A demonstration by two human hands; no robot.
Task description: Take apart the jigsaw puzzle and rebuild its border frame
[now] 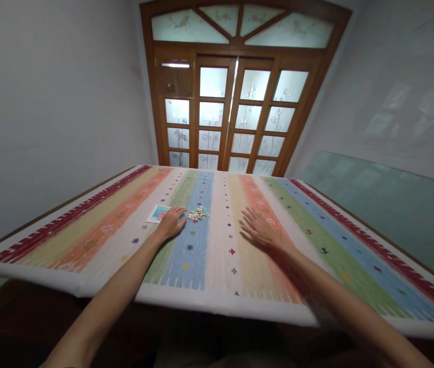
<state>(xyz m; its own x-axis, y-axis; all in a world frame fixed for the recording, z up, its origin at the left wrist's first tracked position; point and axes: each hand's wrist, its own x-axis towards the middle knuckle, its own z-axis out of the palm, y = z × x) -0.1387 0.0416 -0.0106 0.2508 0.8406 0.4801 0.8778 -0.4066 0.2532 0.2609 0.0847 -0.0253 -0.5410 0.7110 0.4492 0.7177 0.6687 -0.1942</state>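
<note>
A small pile of jigsaw puzzle pieces (pixel 198 213) lies on the blue stripe of the striped tablecloth (pixel 217 276). Just left of the pile is my left hand (pixel 173 223), palm down with its fingers loosely stretched toward the pieces. Something bluish shows by its fingertips, too small to make out. Partly under that hand, on its left, a card with a colourful picture (pixel 157 213) lies flat. My right hand (pixel 259 227) is to the right of the pile and apart from it, over the yellow and orange stripes, fingers spread and holding nothing.
The table's near edge (pixel 217 301) runs below my forearms. Beyond the far edge stand wooden doors (pixel 228 112) with frosted glass panes. A pale green panel (pixel 385 204) leans by the right wall, and a plain wall (pixel 59 102) rises on the left.
</note>
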